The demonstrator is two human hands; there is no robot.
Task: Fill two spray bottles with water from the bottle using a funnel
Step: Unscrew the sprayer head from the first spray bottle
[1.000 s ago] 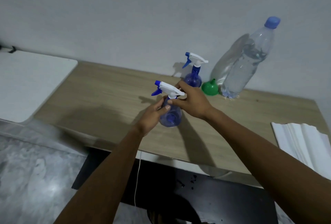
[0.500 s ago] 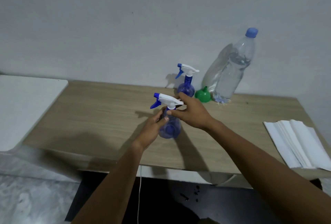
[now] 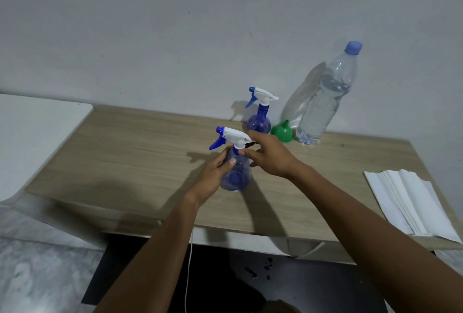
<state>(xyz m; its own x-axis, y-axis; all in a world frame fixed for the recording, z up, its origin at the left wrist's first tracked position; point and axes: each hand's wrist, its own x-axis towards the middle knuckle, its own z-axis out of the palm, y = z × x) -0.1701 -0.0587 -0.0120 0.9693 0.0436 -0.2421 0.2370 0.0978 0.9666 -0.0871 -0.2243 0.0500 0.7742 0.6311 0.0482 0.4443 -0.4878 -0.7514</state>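
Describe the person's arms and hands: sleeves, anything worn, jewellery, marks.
Both arms are bare. The left forearm and right forearm show no sleeve up to the edge of the picture. The left hand and right hand wear no gloves, and no ring, watch or bracelet shows. No marks can be made out in this dim light.

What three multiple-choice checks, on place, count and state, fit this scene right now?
1. The green funnel lies: A) in a hand B) on the table between the far spray bottle and the water bottle C) on paper.
2. Spray bottles in view: A) one B) two C) three.
3. The near spray bottle is: A) tipped over B) held by both hands C) untouched.
Answers: B, it sits mouth-down there; B, one near, one far; B, the left hand grips its body, the right hand pinches its collar.
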